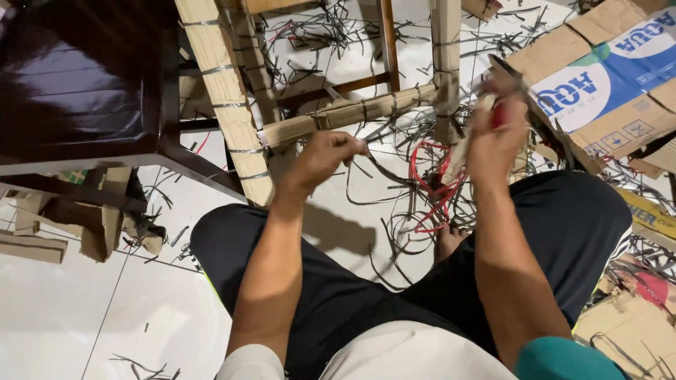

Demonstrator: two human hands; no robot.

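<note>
L hand [325,156] grip pinched shut on dark strap [384,172] by wrapped chair rail [352,112]; R hand [495,130] closed on red-handled tool [498,114], prob. cutters, blurred.

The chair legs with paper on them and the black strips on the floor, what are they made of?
The chair legs look like wood wrapped in tan corrugated cardboard, ribbed and matte. The black strips seem to be thin plastic strapping: flat, slightly shiny, curling.

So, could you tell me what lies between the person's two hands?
In the head view, dark loose strips and red cord lie between left hand and right hand.
</note>
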